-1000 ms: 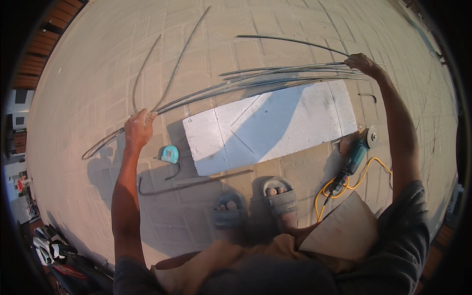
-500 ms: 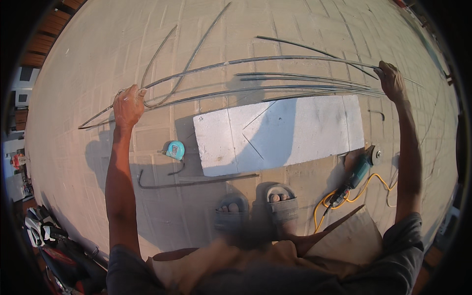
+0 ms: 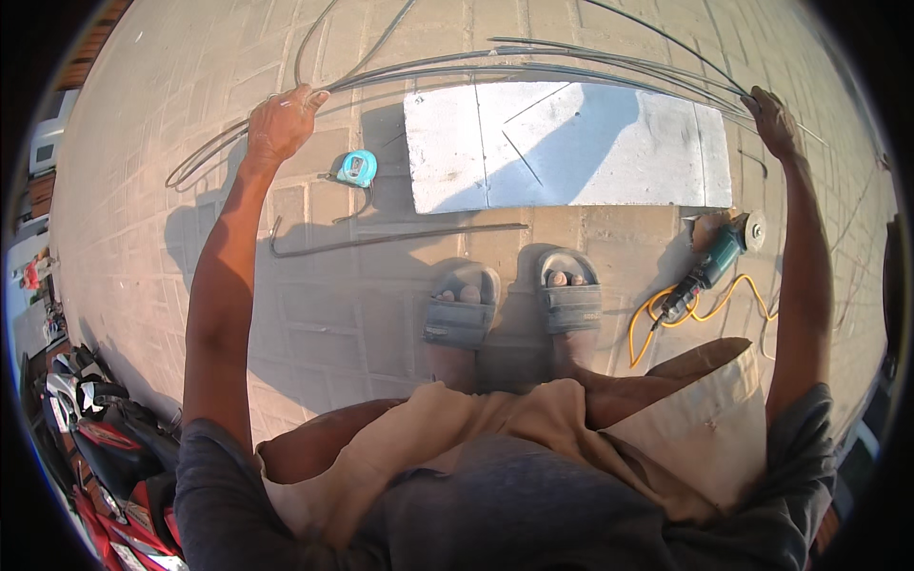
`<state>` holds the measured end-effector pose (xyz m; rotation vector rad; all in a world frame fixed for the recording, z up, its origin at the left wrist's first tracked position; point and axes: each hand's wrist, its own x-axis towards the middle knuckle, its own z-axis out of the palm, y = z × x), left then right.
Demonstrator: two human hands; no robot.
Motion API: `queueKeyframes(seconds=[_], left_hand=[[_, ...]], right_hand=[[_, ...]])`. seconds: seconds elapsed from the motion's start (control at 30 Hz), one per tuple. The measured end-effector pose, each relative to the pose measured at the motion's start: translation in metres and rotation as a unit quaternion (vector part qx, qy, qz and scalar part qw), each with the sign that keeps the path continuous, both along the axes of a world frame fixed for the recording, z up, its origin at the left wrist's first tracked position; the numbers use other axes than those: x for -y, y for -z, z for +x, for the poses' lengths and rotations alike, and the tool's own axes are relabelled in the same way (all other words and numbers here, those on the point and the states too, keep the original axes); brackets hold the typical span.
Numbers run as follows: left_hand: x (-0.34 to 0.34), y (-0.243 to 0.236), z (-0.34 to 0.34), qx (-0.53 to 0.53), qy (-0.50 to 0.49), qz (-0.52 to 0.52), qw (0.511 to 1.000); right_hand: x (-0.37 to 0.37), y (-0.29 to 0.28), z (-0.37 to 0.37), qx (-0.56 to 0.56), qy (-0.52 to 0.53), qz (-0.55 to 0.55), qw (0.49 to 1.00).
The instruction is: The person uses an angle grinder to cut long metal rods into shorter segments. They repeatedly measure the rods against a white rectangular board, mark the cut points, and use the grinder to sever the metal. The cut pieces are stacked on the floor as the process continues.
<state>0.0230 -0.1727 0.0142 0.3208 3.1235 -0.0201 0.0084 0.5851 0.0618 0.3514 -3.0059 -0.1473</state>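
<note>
"Head view: where are the thin dark metal rods (image 3: 409,62)?"
"Crosswise, just beyond the white rectangular block (image 3: 657,143)."
"And the hands?"
"Wide apart: left hand (image 3: 284,124) clamped around their left part, right hand (image 3: 776,126) around their right; neither nearer."

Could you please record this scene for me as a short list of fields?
Left hand: closed around thin metal rods, near their bent left ends
Right hand: at the rods, toward their right ends; grip unclear
White block: on paving, marked with dark lines
Turquoise tape measure: left of block
Hooked rod: nearer the person than block
Angle grinder: by block's near right corner
Footwear: dark sandals
</note>
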Motion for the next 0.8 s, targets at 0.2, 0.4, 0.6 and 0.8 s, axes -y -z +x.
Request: queueKeyframes(seconds=[0.2, 0.4, 0.6, 0.8], left_hand=[[0.01, -0.006, 0.018, -0.013, -0.029, 0.012, 0.999], [0.022, -0.018, 0.043, 0.048, -0.086, -0.005, 0.995], [0.023, -0.002, 0.062, 0.025, -0.084, 0.027, 0.996], [0.035, -0.003, 0.085, -0.037, -0.083, 0.045, 0.995]], right_hand=[[0.025, -0.038, -0.005, -0.022, -0.024, 0.032, 0.999], [0.074, -0.073, -0.006, -0.036, -0.012, 0.029, 0.999], [0.088, -0.08, 0.019, -0.02, 0.055, 0.045, 0.997], [0.115, -0.1, 0.044, 0.006, 0.096, 0.086, 0.992]])
